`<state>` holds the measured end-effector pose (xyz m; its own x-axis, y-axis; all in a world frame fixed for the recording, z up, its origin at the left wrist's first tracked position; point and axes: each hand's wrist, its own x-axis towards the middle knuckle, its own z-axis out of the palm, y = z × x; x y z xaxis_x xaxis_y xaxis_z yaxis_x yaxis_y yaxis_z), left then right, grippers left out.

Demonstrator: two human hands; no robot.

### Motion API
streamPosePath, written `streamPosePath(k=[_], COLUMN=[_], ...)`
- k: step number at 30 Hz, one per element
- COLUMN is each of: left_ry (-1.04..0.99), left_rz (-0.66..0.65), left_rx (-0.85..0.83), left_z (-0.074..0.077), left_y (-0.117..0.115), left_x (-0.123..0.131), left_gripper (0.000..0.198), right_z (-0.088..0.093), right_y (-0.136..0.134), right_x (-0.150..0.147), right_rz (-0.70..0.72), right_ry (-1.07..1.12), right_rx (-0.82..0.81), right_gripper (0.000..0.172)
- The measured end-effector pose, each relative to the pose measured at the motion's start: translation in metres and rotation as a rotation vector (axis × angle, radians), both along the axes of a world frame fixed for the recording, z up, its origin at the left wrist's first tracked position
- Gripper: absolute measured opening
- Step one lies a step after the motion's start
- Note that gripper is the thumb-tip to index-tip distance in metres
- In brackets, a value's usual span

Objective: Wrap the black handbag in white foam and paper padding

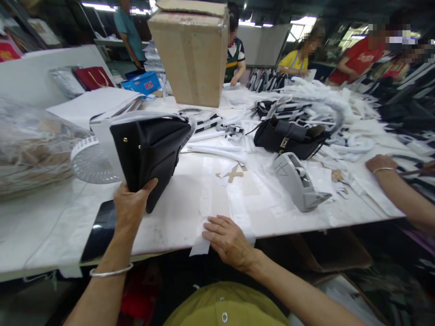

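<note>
1. Black handbag (152,149): tilted over the left part of the tabletop (176,226); contact beneath is unclear.
2. Left grip (131,203): grasping the bag's near end; even, gentle pressure should avoid creasing.
3. Right grip (228,240): unclenched, fingers spread at the front edge; it could best steady the bag's free side.

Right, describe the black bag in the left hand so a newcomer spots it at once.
Find the tall cardboard box toward the far side of the white table, then come nearer and left, to the left hand. It holds a black handbag. Unlike the second handbag farther right, with its gold-coloured clasp, this one is hand-held and shows two gold-coloured studs.
</note>
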<state>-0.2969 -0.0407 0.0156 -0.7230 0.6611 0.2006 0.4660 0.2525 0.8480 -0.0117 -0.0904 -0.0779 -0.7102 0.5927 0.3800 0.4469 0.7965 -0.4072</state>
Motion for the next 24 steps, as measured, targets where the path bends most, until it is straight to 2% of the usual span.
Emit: streamPosePath(k=[4,7,11,13,18,20,24], left_ry=[0.001,0.041,0.105,0.110,0.081,0.089,0.105], left_rz=[0.007,-0.039,-0.097,-0.081,-0.074,-0.079,-0.072], left_rx=[-0.054,-0.087,-0.087,-0.099,-0.088,-0.086,-0.104], left_z=[-0.002,-0.004,-0.005,-0.005,-0.006,-0.007,-0.006], left_y=[-0.001,-0.003,-0.005,-0.004,-0.002,-0.002,-0.002], left_x=[0.005,0.016,0.025,0.025,0.019,0.019,0.021], left_gripper=[0.048,0.042,0.037,0.038,0.046,0.048,0.049], right_z=[0.005,0.008,0.013,0.015,0.026,0.031,0.036], right_y=[0.003,0.007,0.015,0.017,0.014,0.020,0.067], right_x=[0.004,0.008,0.015,0.019,0.031,0.040,0.061], right_rz=[0.033,0.061,-0.008,-0.025,0.111,0.060,-0.241], right_ry=[0.013,0.079,0.188,0.162,0.003,0.044,0.058], right_rx=[-0.023,-0.017,-0.044,-0.052,-0.112,-0.162,-0.196], right_gripper=[0.025,0.025,0.026,0.025,0.028,0.035,0.043])
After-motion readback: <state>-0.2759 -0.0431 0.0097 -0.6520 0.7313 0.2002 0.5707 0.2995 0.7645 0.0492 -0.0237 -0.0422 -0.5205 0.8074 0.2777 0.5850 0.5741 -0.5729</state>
